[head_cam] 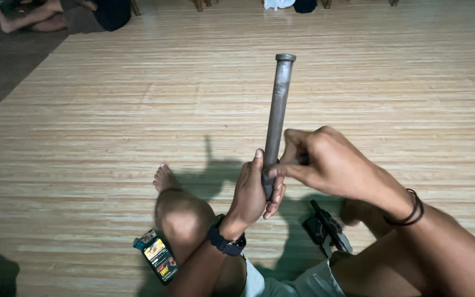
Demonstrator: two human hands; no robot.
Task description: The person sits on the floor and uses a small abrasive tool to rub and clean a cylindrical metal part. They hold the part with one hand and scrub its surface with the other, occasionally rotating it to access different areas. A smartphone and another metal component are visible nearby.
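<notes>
While the person sits on a pale woven floor mat [83, 137] with bare legs folded, the left hand [251, 192] is closed around the lower end of a grey metal tube [277, 115], thumb up along its side. The tube stands nearly upright in front of the body, leaning slightly to the right at the top, where a small collar rings its end; the upper part rises clear above both hands. The right hand [325, 162] comes in from the right and is curled against the tube just above the left hand, fingers bent and pinched at a small dark piece on the tube's side; what that piece is cannot be told. A dark wristwatch [225, 242] sits on the left wrist and thin dark bands [410, 212] circle the right wrist.

On the mat beside the left knee lies a small colourful printed packet [159, 257] with a teal lighter [137, 243] touching its upper end. Between the legs, below the right forearm, lies a dark tool [325, 228], partly in shadow. At the far top left another person's bare legs [28, 16] rest on the floor, well apart from the hands.
</notes>
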